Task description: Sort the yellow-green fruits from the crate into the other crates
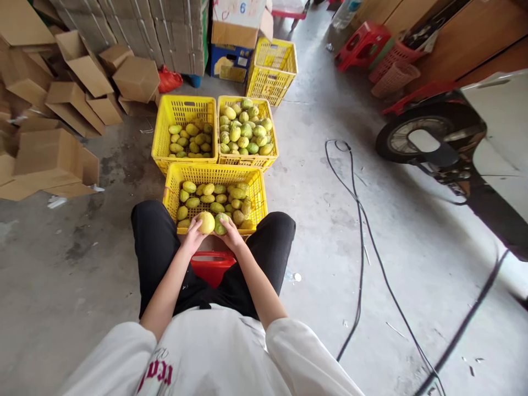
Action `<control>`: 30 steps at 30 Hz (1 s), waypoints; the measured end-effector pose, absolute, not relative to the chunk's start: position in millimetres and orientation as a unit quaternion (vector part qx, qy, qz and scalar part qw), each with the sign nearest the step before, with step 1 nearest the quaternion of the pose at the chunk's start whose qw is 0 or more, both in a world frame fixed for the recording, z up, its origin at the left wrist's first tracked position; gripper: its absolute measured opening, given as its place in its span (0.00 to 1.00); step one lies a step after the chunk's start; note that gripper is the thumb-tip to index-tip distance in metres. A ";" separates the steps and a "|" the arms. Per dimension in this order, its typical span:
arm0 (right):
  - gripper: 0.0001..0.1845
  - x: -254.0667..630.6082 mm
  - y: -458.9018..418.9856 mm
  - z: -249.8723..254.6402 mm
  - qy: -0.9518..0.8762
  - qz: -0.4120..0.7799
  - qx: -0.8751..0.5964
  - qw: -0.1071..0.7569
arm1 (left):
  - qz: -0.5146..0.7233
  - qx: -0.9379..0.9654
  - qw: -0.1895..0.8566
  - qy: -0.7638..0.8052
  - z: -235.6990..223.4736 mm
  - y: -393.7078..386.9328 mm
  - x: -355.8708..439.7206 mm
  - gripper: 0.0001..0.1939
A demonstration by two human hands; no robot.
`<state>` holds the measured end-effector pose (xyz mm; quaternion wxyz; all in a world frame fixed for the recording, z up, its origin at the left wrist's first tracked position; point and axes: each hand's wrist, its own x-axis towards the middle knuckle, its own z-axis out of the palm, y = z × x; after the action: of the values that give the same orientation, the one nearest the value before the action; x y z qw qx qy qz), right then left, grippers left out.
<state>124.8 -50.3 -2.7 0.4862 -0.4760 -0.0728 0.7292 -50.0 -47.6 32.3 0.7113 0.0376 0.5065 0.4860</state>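
Observation:
My left hand (193, 236) is closed around a pale yellow melon (206, 223). A greener melon (221, 223) is gripped in my right hand (231, 236), close beside the first one. Both hands are over the near rim of a yellow plastic crate (258, 190) between my knees. Inside it lie several yellow-green oval melons (207, 199), with part of the floor of the crate showing. Behind stand two more yellow crates: the left crate (163, 126) is partly filled with melons, and the right crate (270, 157) is heaped with them.
A red stool (212, 264) is between my legs. Opened cardboard boxes (49, 157) pile up on the left. Another yellow crate (272, 71) stands at the back near a blue box (231, 61). On the right, black cable (363, 220) crosses the floor near a motorbike (433, 137).

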 end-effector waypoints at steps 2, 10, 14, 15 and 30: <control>0.30 126.4 -49.4 -6.5 -0.073 0.739 -0.471 0.477 | 0.478 0.052 0.716 0.506 26.9 -46.8 -53.0 0.26; 0.37 130.2 -44.9 -14.0 -0.034 0.761 -0.434 0.481 | 0.488 0.046 0.708 0.509 18.7 -44.2 -54.3 0.25; 0.36 127.5 -46.6 -14.8 -0.050 0.757 -0.443 0.478 | 0.497 0.059 0.697 0.513 19.8 -45.0 -51.9 0.28; 0.36 127.3 -47.0 -14.5 -0.057 0.757 -0.444 0.477 | 0.498 0.057 0.696 0.514 20.6 -45.4 -51.5 0.29; 0.47 133.3 -48.3 4.1 -0.143 0.726 -0.457 0.493 | 0.475 0.027 0.719 0.507 22.9 -47.0 -50.9 0.18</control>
<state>133.3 -48.3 4.1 0.4933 -0.4574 -0.1430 0.7259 -50.9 -47.0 22.9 0.7186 0.0273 0.5071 0.4751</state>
